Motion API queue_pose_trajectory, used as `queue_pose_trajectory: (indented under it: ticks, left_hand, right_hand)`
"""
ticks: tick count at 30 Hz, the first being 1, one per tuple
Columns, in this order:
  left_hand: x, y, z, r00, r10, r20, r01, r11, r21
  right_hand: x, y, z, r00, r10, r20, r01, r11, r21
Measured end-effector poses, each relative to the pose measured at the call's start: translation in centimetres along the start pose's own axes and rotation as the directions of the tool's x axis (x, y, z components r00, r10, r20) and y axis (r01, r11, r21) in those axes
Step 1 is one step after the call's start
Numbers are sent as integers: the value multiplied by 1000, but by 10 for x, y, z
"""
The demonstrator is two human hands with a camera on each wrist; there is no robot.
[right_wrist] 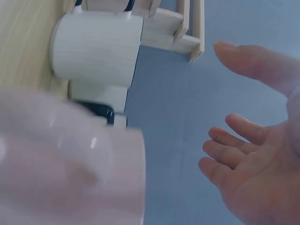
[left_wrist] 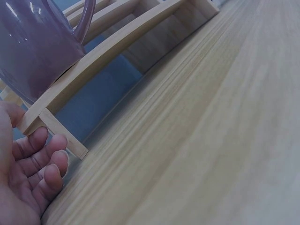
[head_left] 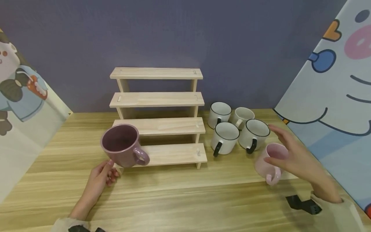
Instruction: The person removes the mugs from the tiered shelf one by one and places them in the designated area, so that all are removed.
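Note:
A purple mug [head_left: 124, 148] sits at the left end of the lowest step of a wooden tiered rack [head_left: 171, 155], its handle turned to the right. Just below it, my left hand [head_left: 101, 177] pinches the left corner of that step; the left wrist view shows the thumb at the board's end and curled fingers [left_wrist: 49, 161] underneath. On the right, a pale pink mug [head_left: 262, 166] stands on the table, handle toward me. My right hand [head_left: 298, 158] hovers over it, thumb and fingers spread, holding nothing. In the right wrist view a gap separates hand and mug.
Right of the rack stand several white mugs, including black-handled ones [head_left: 225, 138] [head_left: 253, 135] and a white-handled one [head_left: 244, 116]. A dark wall [head_left: 174, 32] rises behind the rack. Printed panels [head_left: 342, 96] border the wooden table [head_left: 174, 206] on both sides.

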State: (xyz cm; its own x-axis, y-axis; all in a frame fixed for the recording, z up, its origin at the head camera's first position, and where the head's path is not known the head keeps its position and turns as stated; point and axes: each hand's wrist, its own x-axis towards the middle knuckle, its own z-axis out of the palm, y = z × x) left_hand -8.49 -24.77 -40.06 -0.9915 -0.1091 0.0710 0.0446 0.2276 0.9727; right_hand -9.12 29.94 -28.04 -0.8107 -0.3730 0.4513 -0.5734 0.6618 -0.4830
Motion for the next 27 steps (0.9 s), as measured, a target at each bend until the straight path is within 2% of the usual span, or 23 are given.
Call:
queue_pose_trajectory:
  ticks: [10,22,27]
  left_hand:
    - [0,-1,0,1000,6,1,-6,1000,-3]
    - [0,1,0,1000,3,3,-3,1000,10]
    - [0,1,0,1000,8,2,-8,1000,24]
  right_hand:
    - [24,-13,20,998,-57,3,57,990,130]
    - [46,-29,43,998,-62,22,57,980,189]
    - [55,-35,51,998,-42,36,33,974,223]
